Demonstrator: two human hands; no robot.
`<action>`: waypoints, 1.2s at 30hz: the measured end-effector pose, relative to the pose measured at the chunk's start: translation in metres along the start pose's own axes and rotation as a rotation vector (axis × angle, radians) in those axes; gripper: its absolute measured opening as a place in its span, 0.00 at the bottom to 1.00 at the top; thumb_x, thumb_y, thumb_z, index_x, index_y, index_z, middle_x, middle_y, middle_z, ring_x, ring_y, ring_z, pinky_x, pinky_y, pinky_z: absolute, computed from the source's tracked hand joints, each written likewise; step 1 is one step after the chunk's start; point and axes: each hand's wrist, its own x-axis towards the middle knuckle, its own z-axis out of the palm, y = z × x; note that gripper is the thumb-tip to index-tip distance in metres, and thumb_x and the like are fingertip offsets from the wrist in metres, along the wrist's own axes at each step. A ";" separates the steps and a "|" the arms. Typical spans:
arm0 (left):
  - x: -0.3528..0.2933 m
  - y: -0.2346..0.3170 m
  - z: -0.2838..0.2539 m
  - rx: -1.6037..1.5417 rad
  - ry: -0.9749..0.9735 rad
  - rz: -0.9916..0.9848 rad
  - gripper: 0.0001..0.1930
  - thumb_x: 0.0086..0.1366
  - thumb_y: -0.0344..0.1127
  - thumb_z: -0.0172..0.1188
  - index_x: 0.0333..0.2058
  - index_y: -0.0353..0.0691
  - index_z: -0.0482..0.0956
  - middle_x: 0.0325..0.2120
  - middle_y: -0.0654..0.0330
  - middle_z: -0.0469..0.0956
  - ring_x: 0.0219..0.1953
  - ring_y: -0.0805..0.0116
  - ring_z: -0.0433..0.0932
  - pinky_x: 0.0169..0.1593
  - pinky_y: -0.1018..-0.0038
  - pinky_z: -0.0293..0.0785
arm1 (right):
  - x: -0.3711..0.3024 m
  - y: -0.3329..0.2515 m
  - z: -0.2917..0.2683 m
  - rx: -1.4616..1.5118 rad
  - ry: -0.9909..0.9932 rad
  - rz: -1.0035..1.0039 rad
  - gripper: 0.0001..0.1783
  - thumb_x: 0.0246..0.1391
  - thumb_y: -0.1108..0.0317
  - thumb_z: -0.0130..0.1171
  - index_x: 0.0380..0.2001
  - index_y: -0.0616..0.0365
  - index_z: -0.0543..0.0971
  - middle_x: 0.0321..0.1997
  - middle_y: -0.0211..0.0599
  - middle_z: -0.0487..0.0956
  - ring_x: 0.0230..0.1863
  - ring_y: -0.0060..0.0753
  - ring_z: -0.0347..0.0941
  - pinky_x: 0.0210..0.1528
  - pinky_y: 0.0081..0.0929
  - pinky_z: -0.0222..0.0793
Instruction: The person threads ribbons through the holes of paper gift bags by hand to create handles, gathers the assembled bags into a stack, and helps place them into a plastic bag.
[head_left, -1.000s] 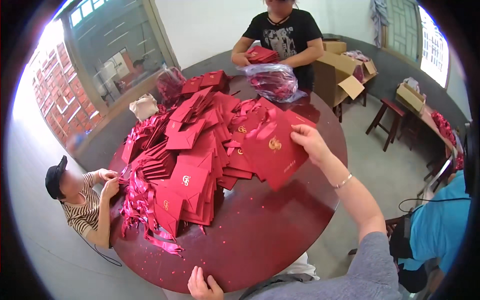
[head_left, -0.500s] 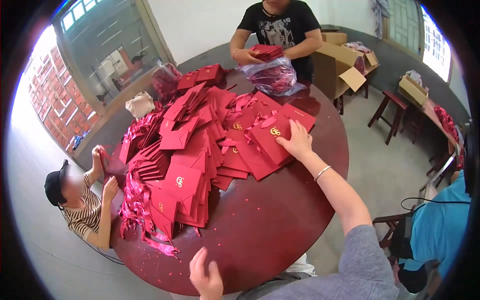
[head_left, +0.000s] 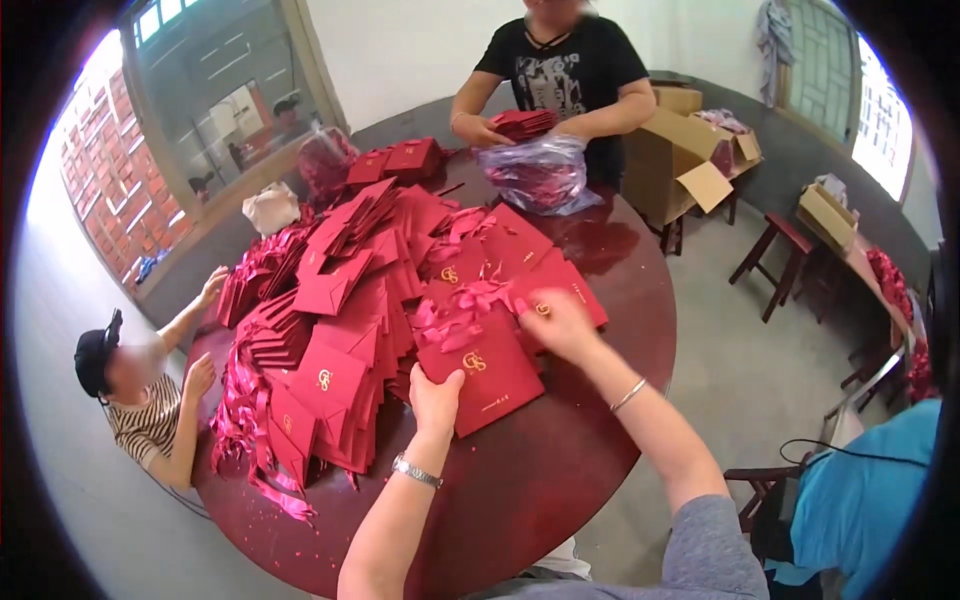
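Observation:
A red paper gift bag (head_left: 500, 392) with a gold emblem lies tilted at the near side of the pile. Its left edge is pinched by my left hand (head_left: 434, 402), thumb on the front and fingers out of sight behind. Just right of its upper edge is my right hand (head_left: 562, 324), blurred by motion, its fingertips close to pink-red ribbon handles (head_left: 478, 302). I cannot make out whether those fingers hold anything. Another red gift bag (head_left: 572, 280) lies partly behind the right hand. Leftward spreads a large heap of similar bags (head_left: 335, 385) with loose ribbons.
Everything lies on a round dark-red table (head_left: 500, 490). Across it, a person in black (head_left: 570, 75) handles a stack of red bags over a clear plastic bag (head_left: 540, 178). A person in stripes (head_left: 150, 405) sits left. Cardboard boxes (head_left: 668, 150) and a stool (head_left: 775, 255) stand beyond.
My left hand has come up from the table's near edge and taken hold of a gift bag. My right hand has shifted left and nearer. The far person's stack is lower, by the plastic bag.

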 end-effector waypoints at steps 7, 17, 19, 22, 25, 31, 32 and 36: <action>-0.018 0.020 -0.007 -0.422 -0.152 -0.242 0.15 0.55 0.21 0.63 0.43 0.30 0.76 0.38 0.55 0.81 0.40 0.64 0.80 0.45 0.71 0.76 | 0.025 0.067 -0.024 -0.077 0.145 0.293 0.19 0.46 0.61 0.66 0.36 0.64 0.78 0.43 0.47 0.81 0.46 0.45 0.78 0.49 0.41 0.72; -0.088 0.021 -0.052 -0.758 -0.145 -0.207 0.23 0.60 0.18 0.54 0.55 0.35 0.68 0.49 0.56 0.75 0.50 0.63 0.76 0.56 0.65 0.72 | -0.009 0.053 -0.034 1.026 0.397 0.207 0.12 0.59 0.75 0.54 0.47 0.64 0.74 0.46 0.37 0.79 0.47 0.27 0.74 0.51 0.25 0.70; -0.088 0.020 -0.054 -0.789 -0.193 -0.202 0.22 0.61 0.19 0.55 0.55 0.36 0.67 0.49 0.57 0.75 0.50 0.63 0.75 0.56 0.65 0.71 | -0.022 0.039 -0.033 1.207 0.502 0.141 0.12 0.61 0.74 0.52 0.48 0.63 0.74 0.48 0.37 0.78 0.50 0.28 0.74 0.53 0.27 0.70; -0.084 0.014 -0.053 -0.865 -0.220 -0.174 0.22 0.62 0.20 0.56 0.55 0.37 0.67 0.50 0.58 0.75 0.51 0.65 0.75 0.57 0.66 0.71 | -0.051 -0.011 -0.039 1.381 0.523 0.107 0.14 0.61 0.74 0.51 0.50 0.61 0.72 0.49 0.36 0.77 0.50 0.30 0.74 0.54 0.31 0.72; -0.089 0.005 -0.056 -0.901 -0.179 -0.167 0.21 0.65 0.22 0.55 0.56 0.36 0.65 0.51 0.59 0.73 0.52 0.68 0.73 0.58 0.69 0.69 | -0.089 -0.054 0.001 1.334 0.387 0.075 0.19 0.58 0.79 0.52 0.54 0.63 0.68 0.52 0.36 0.75 0.51 0.31 0.74 0.53 0.29 0.73; -0.102 0.016 -0.044 -0.998 -0.185 -0.113 0.23 0.71 0.35 0.53 0.60 0.36 0.59 0.58 0.58 0.65 0.58 0.69 0.65 0.62 0.70 0.62 | -0.142 -0.089 0.044 0.972 0.159 0.120 0.46 0.51 0.83 0.57 0.68 0.66 0.43 0.53 0.42 0.73 0.49 0.30 0.73 0.48 0.24 0.72; -0.098 0.012 -0.046 -0.963 -0.172 -0.070 0.24 0.69 0.34 0.56 0.60 0.36 0.60 0.57 0.58 0.67 0.57 0.69 0.66 0.61 0.70 0.63 | -0.144 -0.096 0.041 0.801 0.032 0.243 0.49 0.50 0.80 0.60 0.68 0.66 0.42 0.54 0.43 0.72 0.50 0.31 0.73 0.48 0.24 0.72; -0.099 0.026 -0.057 -0.854 -0.141 0.054 0.21 0.63 0.26 0.60 0.54 0.35 0.68 0.50 0.61 0.73 0.51 0.70 0.71 0.58 0.72 0.65 | -0.151 -0.085 0.023 0.398 0.045 0.187 0.58 0.44 0.64 0.71 0.69 0.66 0.43 0.59 0.46 0.68 0.58 0.36 0.68 0.58 0.31 0.65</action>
